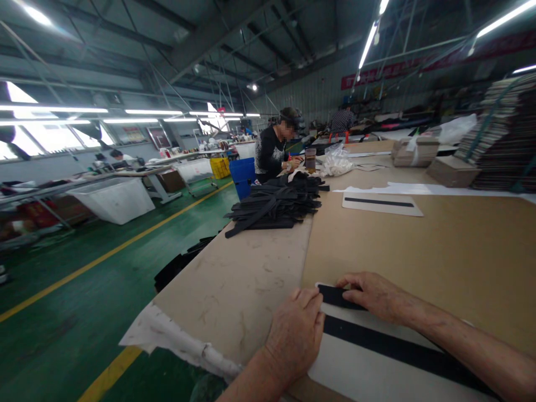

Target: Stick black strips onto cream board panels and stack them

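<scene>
A pale board (355,357) lies on the table at the lower right, with a long black strip (389,345) across it. Along the board's far edge is a second black strip (335,296). My left hand (296,329) rests at the board's left edge, its fingers together at the ends of the strips; whether they pinch anything is hidden. My right hand (372,293) is on the far strip, thumb and fingers closed on it a little right of its left end.
A heap of black strips (276,204) lies on the table (234,268) ahead. Beyond my hands is another pale board (382,204) with a black strip. A person (270,148) sits at the far left side. Stacked boards (502,134) stand at the right.
</scene>
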